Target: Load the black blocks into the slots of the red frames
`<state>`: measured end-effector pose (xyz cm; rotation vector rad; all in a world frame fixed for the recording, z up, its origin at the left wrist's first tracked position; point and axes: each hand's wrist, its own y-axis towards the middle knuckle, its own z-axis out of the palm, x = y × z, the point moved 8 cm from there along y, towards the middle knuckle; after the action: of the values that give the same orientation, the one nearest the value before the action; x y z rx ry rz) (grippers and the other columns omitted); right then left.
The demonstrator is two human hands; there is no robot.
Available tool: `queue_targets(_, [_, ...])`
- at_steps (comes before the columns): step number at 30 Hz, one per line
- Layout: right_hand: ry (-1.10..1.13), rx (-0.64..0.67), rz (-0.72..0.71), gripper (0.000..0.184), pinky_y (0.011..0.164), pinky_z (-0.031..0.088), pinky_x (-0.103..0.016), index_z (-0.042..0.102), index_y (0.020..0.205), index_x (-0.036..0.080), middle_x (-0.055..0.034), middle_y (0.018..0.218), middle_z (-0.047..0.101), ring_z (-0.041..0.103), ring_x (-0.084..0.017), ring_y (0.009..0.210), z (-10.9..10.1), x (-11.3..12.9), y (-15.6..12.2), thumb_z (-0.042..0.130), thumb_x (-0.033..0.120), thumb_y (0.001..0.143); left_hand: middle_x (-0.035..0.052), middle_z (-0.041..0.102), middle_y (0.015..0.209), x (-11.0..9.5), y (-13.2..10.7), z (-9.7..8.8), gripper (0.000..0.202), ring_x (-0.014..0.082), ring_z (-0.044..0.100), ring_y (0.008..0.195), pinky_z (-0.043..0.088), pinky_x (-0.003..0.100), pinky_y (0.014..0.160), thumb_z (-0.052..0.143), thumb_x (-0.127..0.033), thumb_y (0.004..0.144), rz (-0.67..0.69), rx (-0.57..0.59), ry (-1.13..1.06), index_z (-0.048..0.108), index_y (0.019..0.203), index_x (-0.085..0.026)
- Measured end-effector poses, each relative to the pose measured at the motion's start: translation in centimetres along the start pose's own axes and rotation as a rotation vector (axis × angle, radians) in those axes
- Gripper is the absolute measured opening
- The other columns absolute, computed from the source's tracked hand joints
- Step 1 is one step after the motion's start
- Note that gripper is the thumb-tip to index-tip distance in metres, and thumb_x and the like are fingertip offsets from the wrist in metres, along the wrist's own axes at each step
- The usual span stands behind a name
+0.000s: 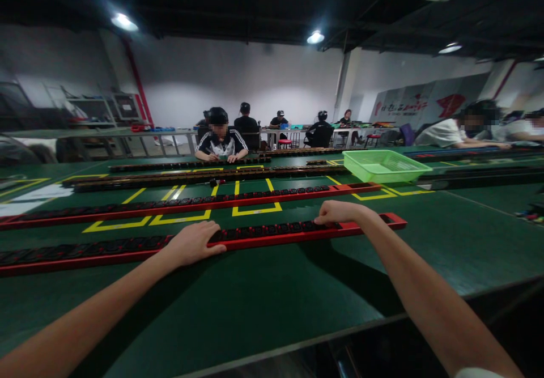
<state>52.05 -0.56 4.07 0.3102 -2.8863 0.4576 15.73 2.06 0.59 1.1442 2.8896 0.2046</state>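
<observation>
A long red strip point(272, 235) lined with black sockets lies across the green table in front of me. My left hand point(193, 243) rests on top of it near its middle, fingers curled over the far edge and thumb along the near side. My right hand point(338, 212) grips the same strip nearer its right end, fingers folded over the top. A second red socket strip point(238, 199) lies parallel just beyond it.
A green plastic basket point(385, 165) stands at the right behind the strips. More dark strips point(191, 175) lie farther back. Yellow tape outlines point(255, 210) mark the table. A person point(221, 140) sits across the table; others sit farther back and at the right.
</observation>
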Motion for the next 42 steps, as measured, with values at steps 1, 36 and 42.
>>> queue_targets(1, [-0.002, -0.002, 0.005, 0.053, 0.058, 0.034, -0.029, 0.059, 0.058, 0.017, -0.0029, 0.059, 0.056, 0.047, -0.015, 0.055, -0.01, 0.00, 0.00, 0.053, 0.066, 0.078, 0.0114, 0.065, 0.110, -0.01, 0.00, -0.02, 0.052, 0.0270, 0.062, 0.099, 0.046, 0.037, 0.088, 0.047, -0.063, 0.090, 0.001, 0.000, 0.000, 0.062, 0.110, -0.018])
queue_targets(36, [-0.028, -0.033, 0.025, 0.050, 0.054, 0.027, -0.029, 0.052, 0.055, 0.018, -0.0005, 0.056, 0.049, 0.040, -0.012, 0.051, 0.13, -0.05, 0.48, 0.054, 0.061, 0.079, 0.0103, 0.066, 0.108, -0.30, -0.04, -0.29, 0.049, 0.0261, 0.062, 0.097, 0.045, 0.035, 0.084, 0.047, -0.064, 0.090, -0.001, 0.003, -0.007, 0.060, 0.106, -0.019])
queue_targets(42, [-0.013, -0.047, 0.020, 0.049, 0.054, 0.027, -0.029, 0.054, 0.059, 0.018, -0.0005, 0.058, 0.050, 0.042, -0.013, 0.053, 0.31, -0.16, 0.74, 0.057, 0.064, 0.077, 0.0109, 0.065, 0.108, -0.03, 0.11, -0.12, 0.053, 0.0271, 0.062, 0.097, 0.046, 0.036, 0.084, 0.047, -0.066, 0.088, -0.010, 0.011, -0.015, 0.060, 0.107, -0.019])
